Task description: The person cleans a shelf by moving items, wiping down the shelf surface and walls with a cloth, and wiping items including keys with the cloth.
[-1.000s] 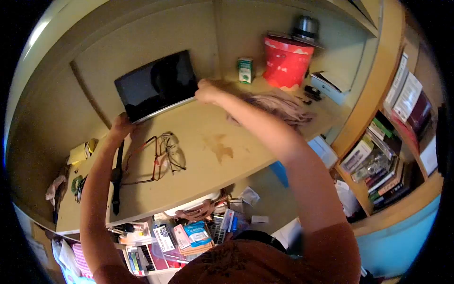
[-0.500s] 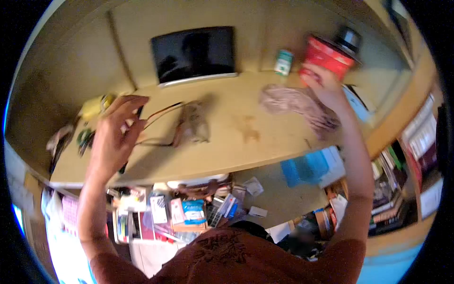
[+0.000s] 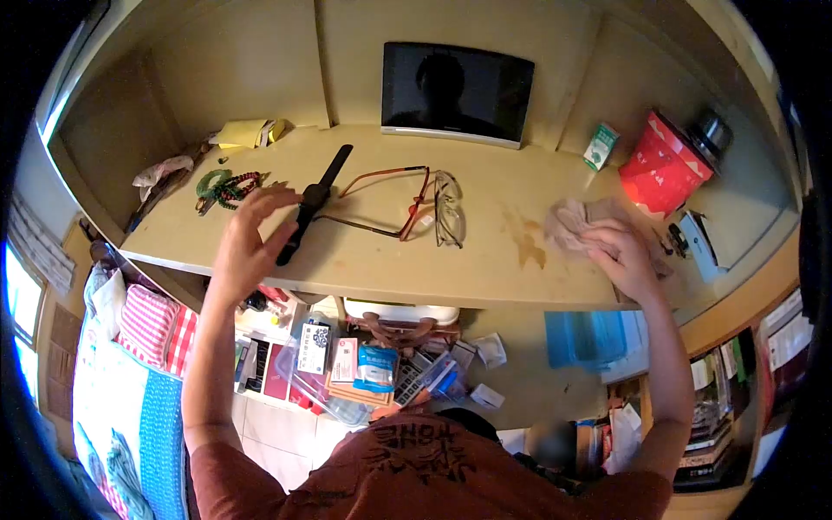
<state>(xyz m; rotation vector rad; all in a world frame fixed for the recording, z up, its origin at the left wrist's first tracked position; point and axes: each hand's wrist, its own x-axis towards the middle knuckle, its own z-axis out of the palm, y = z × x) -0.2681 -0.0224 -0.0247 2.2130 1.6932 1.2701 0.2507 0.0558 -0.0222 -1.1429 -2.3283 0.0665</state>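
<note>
My right hand (image 3: 620, 258) is closed on a crumpled pinkish-beige cloth (image 3: 568, 224) lying on the desk. Just left of the cloth, a wet brown stain (image 3: 527, 244) marks the surface. My left hand (image 3: 247, 251) hovers with parted fingers beside a black smartwatch (image 3: 310, 208); whether a fingertip touches the strap I cannot tell. Red-framed glasses (image 3: 416, 204) lie unfolded right of the watch, and a second, thin-framed pair (image 3: 448, 212) rests against them. Beyond my left hand are a green bangle (image 3: 208, 182) and dark bead strings (image 3: 236, 191).
At the back of the desk (image 3: 381, 269) stands a dark monitor (image 3: 458, 91). A green-white box (image 3: 601, 146) and a red bucket (image 3: 666, 165) are at the right rear. A yellow packet (image 3: 243, 133) lies at the back left. Below, an open drawer (image 3: 347, 407) holds stationery.
My right hand has come down from the red bucket onto the cloth and taken hold of it. The cloth is more bunched. The view has shifted, showing more on the left.
</note>
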